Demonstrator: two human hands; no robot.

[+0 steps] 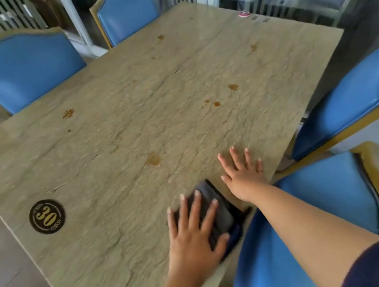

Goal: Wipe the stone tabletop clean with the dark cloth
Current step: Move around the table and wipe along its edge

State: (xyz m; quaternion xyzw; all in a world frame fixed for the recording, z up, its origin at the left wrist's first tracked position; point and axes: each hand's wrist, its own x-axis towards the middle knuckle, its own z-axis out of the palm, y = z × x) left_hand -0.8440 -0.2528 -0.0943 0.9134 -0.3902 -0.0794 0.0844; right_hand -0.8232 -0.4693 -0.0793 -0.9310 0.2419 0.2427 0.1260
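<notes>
Head view: left hand (194, 233) spread flat on dark cloth (216, 210) at near edge of stone tabletop (111, 136); right hand (243, 174) splayed on bare stone. Risk: cloth, seemingly overhanging, slips off; brown stains (153, 159) beyond get missed.

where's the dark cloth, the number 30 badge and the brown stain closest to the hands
dark cloth (216, 210): head view, on its grey top beside the left hand's fingers.
number 30 badge (47, 216): head view, on the gold numerals.
nearest brown stain (152, 159): head view, stain's middle.

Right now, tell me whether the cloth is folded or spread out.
Folded. The cloth lies as a compact dark pad under the flat fingers of the left hand, near the table edge.
</notes>
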